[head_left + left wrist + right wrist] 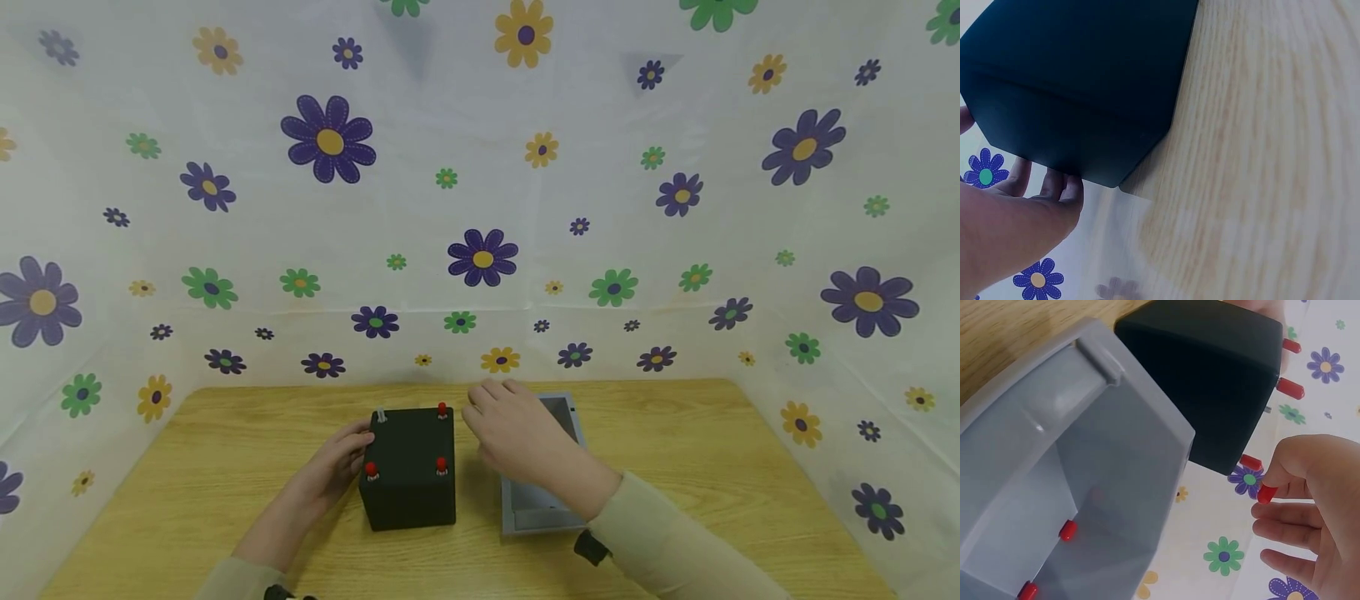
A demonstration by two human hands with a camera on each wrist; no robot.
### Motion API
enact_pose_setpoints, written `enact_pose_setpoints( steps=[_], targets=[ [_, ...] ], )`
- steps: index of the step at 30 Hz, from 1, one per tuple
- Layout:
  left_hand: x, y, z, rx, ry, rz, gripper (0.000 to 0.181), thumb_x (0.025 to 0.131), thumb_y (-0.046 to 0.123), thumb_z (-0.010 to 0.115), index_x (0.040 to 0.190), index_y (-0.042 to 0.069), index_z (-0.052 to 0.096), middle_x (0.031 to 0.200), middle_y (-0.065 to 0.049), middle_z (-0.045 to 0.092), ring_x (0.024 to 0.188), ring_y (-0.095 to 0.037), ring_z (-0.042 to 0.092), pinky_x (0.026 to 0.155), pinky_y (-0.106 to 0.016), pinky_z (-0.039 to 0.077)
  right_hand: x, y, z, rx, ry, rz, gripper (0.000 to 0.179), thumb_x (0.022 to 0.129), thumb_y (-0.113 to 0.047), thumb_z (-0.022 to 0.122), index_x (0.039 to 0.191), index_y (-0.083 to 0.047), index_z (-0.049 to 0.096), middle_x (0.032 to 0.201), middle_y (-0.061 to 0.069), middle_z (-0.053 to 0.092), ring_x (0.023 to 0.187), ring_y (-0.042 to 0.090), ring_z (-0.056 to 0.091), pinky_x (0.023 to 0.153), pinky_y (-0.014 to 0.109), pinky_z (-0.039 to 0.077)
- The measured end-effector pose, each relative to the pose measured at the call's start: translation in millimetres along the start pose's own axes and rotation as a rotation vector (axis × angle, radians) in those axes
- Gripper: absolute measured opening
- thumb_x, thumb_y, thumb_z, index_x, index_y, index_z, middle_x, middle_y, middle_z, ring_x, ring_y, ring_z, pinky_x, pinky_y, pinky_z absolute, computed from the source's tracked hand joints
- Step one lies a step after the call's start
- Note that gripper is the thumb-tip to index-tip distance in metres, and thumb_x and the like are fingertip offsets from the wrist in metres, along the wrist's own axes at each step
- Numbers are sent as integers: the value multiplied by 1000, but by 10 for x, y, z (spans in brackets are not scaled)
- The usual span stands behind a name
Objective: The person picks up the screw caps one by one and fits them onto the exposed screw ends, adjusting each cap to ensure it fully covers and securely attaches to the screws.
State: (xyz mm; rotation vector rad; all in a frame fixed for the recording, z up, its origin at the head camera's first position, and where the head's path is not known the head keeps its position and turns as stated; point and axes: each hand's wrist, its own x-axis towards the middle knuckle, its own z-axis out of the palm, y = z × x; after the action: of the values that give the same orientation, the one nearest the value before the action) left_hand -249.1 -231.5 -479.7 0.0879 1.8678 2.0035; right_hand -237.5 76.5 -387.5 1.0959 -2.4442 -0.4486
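Note:
A black box (408, 467) stands on the table with a small switch near each top corner. Three switches wear red caps (441, 465); the far left one is a bare metal lever (381, 415). My left hand (341, 462) rests against the box's left side, fingertips touching it. Between thumb and index finger my right hand (1310, 500) pinches a red cap (1266, 494), its other fingers held loosely apart. That hand is right of the box, over the left edge of a grey bin (517, 521). Inside the bin lie red caps (1068, 530).
The wooden table (675, 467) carries the box and, to its right, the bin. A white flower-printed cloth (420, 208) rises behind the table and along both sides.

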Motion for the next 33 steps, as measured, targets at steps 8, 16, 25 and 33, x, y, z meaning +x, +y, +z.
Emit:
enact_pose_setpoints(
  steps=[8,16,25,33],
  targets=[
    [-11,7,8,4,-1,-4,61,110,25,48,162,0,30,122,18,63,114,0,61,102,-16,45,54,-26,-30,29,-13,11,23,94,-25,70,115,-16,70,122,-1,67,105,17,59,86,28,51],
    [-7,11,12,-9,14,-14,65,110,25,47,165,-2,24,123,19,62,114,1,60,101,-15,46,94,-46,-84,51,-4,20,24,93,-25,72,116,-16,70,122,0,67,106,18,60,90,30,53],
    [-5,23,-15,-6,-23,-10,69,111,24,47,166,-3,17,125,18,60,116,3,59,101,-14,46,151,-64,-84,42,32,6,22,94,-26,72,113,-17,69,118,-1,66,100,16,57,83,27,49],
    [-11,28,-10,-13,-15,-12,68,110,23,47,166,-3,19,124,19,61,115,3,60,101,-15,46,199,-82,-67,70,67,21,24,95,-25,71,117,-17,70,114,-2,66,100,16,58,85,28,51]
  ],
)
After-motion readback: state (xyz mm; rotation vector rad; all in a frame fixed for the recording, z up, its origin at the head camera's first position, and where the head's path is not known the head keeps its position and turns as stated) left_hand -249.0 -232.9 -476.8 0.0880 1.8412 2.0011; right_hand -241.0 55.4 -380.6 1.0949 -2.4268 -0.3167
